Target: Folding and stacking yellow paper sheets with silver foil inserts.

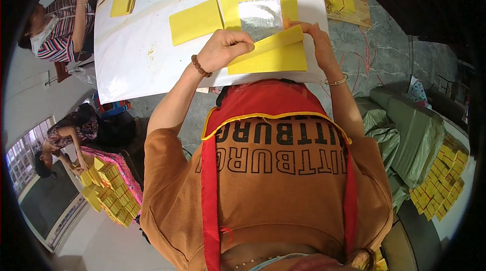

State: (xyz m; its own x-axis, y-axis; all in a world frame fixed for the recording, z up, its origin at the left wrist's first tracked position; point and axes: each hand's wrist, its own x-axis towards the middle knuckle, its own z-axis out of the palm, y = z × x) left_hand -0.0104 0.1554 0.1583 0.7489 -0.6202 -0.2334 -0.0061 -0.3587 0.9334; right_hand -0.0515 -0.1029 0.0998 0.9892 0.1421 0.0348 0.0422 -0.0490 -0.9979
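Pinching the near part of a yellow paper sheet (pixel 273 50), the left hand (pixel 225 48) has its grip curled tight on the sheet's left end, while the right hand (pixel 316 38) nips the far right corner between fingertips and thumb, so the upper layer stands lifted in a fold above the stack beneath. The sheet lies at the near edge of the white worktop (pixel 142 53), just before the person's chest. Just beyond it rests a larger yellow sheet with a silver foil square (pixel 259 11) in its middle, and to the left a plain yellow stack (pixel 195 21). The step in hand looks like folding or peeling one sheet from the pile; the next move would seem to need both grips kept even, since thin paper creases askew easily.
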